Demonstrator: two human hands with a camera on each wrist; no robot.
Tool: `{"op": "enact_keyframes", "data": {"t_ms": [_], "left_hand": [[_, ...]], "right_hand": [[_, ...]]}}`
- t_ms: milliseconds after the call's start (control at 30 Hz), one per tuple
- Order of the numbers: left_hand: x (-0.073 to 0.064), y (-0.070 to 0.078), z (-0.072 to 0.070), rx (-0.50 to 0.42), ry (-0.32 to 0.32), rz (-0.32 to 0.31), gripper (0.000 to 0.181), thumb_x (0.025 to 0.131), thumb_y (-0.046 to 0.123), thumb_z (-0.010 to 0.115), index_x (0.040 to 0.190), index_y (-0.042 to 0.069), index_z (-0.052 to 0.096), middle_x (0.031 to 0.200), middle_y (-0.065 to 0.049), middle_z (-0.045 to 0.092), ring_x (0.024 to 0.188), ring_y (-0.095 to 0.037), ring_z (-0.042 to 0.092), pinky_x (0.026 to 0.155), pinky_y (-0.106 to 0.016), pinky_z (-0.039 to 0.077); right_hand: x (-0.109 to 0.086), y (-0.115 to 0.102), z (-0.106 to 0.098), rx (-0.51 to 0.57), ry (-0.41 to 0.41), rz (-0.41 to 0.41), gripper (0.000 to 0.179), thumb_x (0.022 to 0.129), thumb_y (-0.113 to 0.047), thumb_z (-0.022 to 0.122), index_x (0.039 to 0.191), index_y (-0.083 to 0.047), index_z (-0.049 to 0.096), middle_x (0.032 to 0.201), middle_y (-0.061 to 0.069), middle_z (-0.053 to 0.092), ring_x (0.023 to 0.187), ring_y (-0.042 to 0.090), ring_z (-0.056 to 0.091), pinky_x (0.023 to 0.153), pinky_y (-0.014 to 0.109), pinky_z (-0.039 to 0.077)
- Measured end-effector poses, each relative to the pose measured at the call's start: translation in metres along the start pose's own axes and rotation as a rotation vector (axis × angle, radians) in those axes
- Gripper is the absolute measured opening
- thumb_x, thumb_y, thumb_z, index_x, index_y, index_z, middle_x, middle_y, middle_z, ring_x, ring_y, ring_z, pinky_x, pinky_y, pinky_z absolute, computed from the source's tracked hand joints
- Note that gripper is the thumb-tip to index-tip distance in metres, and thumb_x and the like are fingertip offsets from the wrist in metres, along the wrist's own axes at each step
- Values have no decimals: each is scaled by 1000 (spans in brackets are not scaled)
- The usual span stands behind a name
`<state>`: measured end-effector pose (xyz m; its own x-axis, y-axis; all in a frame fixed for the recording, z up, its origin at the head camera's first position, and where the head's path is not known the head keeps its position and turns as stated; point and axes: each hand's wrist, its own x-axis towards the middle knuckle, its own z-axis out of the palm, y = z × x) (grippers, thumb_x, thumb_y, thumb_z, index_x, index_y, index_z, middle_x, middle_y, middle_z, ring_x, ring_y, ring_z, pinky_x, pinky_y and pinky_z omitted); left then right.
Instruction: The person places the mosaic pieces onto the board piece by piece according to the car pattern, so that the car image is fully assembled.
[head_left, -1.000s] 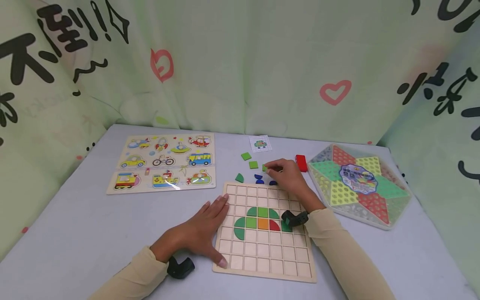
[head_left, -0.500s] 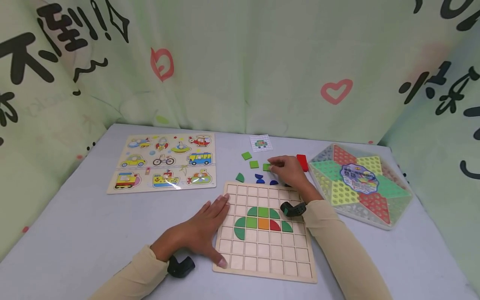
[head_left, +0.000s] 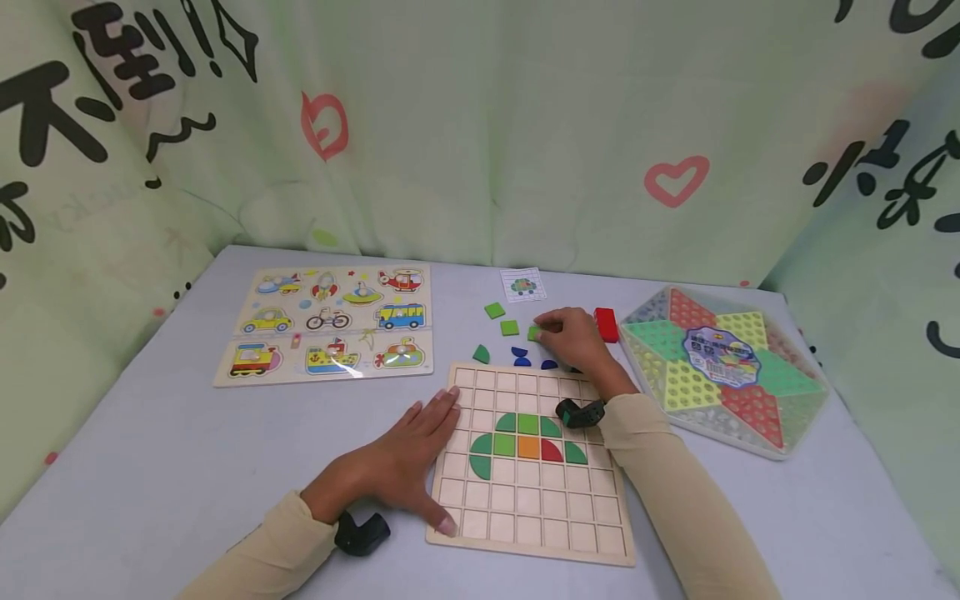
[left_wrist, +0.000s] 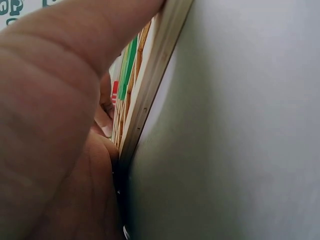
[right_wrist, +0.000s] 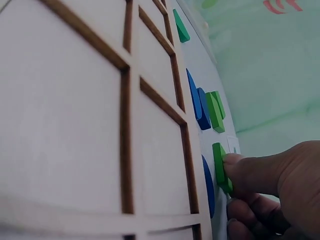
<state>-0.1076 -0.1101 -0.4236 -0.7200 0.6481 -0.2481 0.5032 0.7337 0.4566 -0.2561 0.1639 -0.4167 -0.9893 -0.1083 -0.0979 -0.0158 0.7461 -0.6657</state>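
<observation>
My left hand [head_left: 408, 458] rests on the left edge of a wooden grid board [head_left: 528, 529], fingers spread, thumb at the lower-left corner. Set in the grid are green squares, green quarter-round tiles, an orange square tile [head_left: 528, 447] and a red quarter-round tile [head_left: 551, 451]. Beyond the board's far edge my right hand [head_left: 577, 342] pinches a green square tile [right_wrist: 221, 167] between thumb and fingers. In the right wrist view, the thumb lies against the tile's face. Two other green squares [head_left: 509, 327], a green quarter-round tile [head_left: 482, 354] and blue half-round tiles [head_left: 520, 352] lie close by.
A small picture card [head_left: 523, 284] lies at the back. Left of the board is a vehicle puzzle [head_left: 330, 325]. To the right are a red block [head_left: 606, 325] and a large hexagonal box [head_left: 720, 371]. A curtain hangs behind the table.
My right hand has shifted slightly at the green square tile, and its wrist has drifted a little to the left. The left hand stays on the board.
</observation>
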Motion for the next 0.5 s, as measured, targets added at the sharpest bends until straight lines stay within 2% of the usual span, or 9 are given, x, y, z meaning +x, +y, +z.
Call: {"op": "enact_keyframes", "data": {"t_ms": [300,500], "left_hand": [[0,0,0,-5,2,7,136,60,72,77,156,4,9,163,-7,-8,147,-22,-9,117,-45,0],[0,1,0,-6,1,2,136,59,72,77,156,4,9,163,-7,-8,147,-22,-8,117,-45,0]], "right_hand": [[-5,-7,-3,-61,-45,20,31,95,-14,64,124,-2,66,118,16,62,108,30,55,94,44,47],[-5,-4,0,-34,-19,-4,26,94,-12,65,118,-4,67,109,13,62,99,28,54,89,40,48]]}}
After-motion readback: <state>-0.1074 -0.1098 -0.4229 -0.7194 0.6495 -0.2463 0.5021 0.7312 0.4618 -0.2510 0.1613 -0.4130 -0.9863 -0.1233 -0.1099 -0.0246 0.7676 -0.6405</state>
